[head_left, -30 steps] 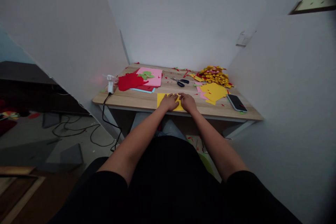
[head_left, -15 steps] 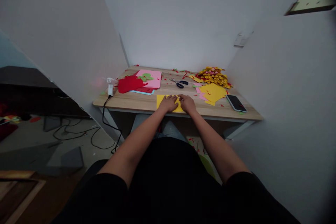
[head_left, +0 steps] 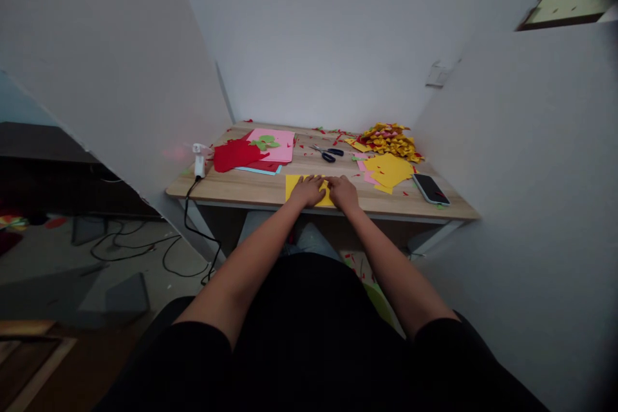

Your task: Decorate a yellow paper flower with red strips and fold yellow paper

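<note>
A sheet of yellow paper (head_left: 291, 185) lies flat at the front edge of the wooden table. My left hand (head_left: 308, 192) rests on it, palm down with the fingers spread. At the sheet's right edge, my right hand (head_left: 344, 194) has its fingers curled in, apparently gripping the paper; the index finger reaches toward my left fingertips. Both hands cover much of the sheet, so any fold under them is hidden. Beyond them lies a pair of scissors (head_left: 328, 154) with dark handles, blades slightly apart.
Red paper cutouts (head_left: 236, 155) and pink sheets (head_left: 284, 149) lie at the left, with green pieces (head_left: 265, 142) on top. Yellow cut paper (head_left: 389, 169), a heap of folded yellow pieces (head_left: 392, 141) and a phone (head_left: 431, 189) occupy the right. A white plug (head_left: 198, 161) with cable stands at the left edge.
My right index finger now stretches farther left over the paper, near my left fingertips. The left hand stays pressed on the sheet. The whole view has shifted slightly.
</note>
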